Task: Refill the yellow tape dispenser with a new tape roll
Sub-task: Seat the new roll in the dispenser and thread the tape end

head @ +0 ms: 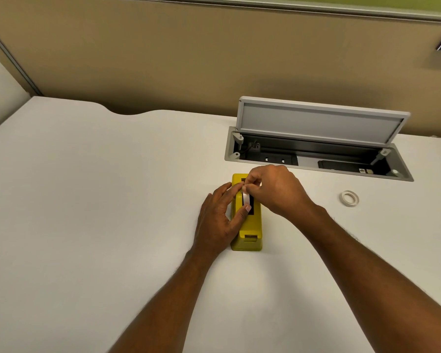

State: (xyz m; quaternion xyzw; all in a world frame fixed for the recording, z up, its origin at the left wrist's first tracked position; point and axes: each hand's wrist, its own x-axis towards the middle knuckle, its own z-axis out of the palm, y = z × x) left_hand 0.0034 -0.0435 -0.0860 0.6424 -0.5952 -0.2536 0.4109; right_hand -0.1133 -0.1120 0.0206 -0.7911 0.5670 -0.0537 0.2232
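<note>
The yellow tape dispenser (250, 228) stands on the white desk, its long side pointing away from me. A white tape roll (246, 198) sits upright in its dark top slot. My left hand (218, 220) wraps the dispenser's left side, thumb tip resting at the roll's near edge. My right hand (275, 189) reaches from the right and pinches the roll's top between thumb and fingers. A second white tape roll (349, 198) lies flat on the desk to the right, apart from both hands.
An open grey cable hatch (318, 151) with its raised lid (318, 123) is sunk into the desk just behind the dispenser. A beige partition (214, 59) closes off the desk's far edge. White desk surface (99, 200) spreads to the left.
</note>
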